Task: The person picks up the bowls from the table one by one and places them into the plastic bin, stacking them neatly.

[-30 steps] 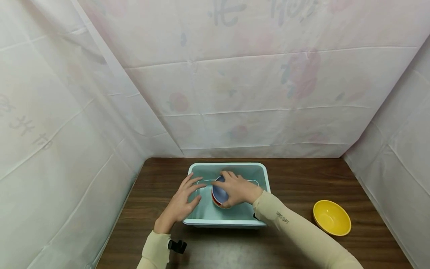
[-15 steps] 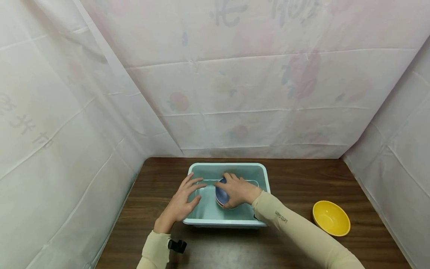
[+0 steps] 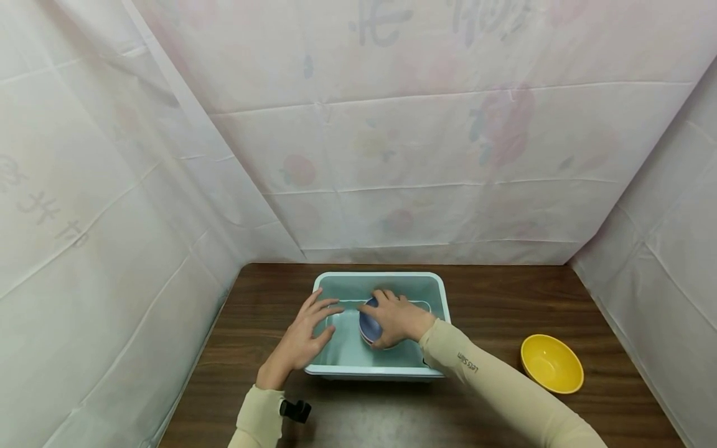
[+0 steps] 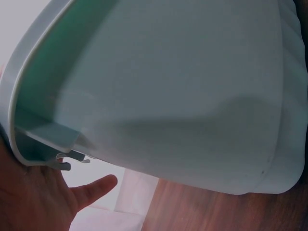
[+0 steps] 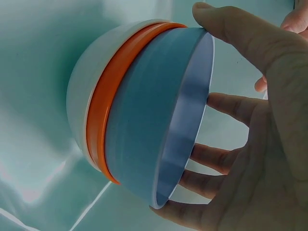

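A pale green-blue plastic bin (image 3: 375,372) stands on the table. Inside it, my right hand (image 3: 399,320) spans a blue bowl (image 3: 368,326), thumb at one side of its rim and fingertips along the other. The right wrist view shows that bowl nested in an orange bowl (image 5: 102,103), which sits in a white bowl (image 5: 79,91) at the bottom of the stack. My left hand (image 3: 299,339) is over the bin's left side, fingers spread and holding nothing. In the left wrist view its thumb (image 4: 98,190) sticks out beside the bin's rim.
A yellow bowl (image 3: 551,364) stands upright at the right of the dark wooden table (image 3: 493,292). Pale printed sheets (image 3: 392,155) hang at the back and both sides. My right sleeve (image 3: 498,386) crosses the bin's right front corner.
My right hand and the bowls have shifted slightly right inside the bin, and the red-orange rim seen earlier is now covered in the head view. My left hand has stayed in place.
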A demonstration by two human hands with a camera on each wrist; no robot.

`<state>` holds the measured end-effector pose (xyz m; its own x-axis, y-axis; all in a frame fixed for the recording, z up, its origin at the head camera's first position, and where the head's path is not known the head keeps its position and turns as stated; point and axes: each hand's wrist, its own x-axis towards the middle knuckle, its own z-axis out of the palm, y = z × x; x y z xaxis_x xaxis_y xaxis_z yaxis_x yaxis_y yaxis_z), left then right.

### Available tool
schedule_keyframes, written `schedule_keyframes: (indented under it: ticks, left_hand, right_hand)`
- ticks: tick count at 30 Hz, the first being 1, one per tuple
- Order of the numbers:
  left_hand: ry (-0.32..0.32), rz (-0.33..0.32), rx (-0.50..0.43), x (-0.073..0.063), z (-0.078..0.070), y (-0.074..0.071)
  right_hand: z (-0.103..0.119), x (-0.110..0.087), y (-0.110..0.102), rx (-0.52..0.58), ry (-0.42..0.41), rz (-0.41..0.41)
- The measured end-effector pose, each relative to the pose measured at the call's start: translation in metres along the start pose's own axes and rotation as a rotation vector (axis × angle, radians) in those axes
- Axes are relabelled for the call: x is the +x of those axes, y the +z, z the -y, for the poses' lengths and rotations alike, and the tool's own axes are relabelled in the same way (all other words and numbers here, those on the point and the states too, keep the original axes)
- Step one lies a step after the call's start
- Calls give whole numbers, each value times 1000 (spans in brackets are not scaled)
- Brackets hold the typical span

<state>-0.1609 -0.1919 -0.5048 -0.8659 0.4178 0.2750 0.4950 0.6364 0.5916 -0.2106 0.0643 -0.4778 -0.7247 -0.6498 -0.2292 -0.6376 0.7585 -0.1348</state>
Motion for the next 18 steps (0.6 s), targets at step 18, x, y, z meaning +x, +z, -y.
schedule_keyframes:
  ticks: [18]
  left_hand:
    - [-1,-3,-1,-2,-2,0]
  right_hand:
    - [-1,-3,-5,23,19,10]
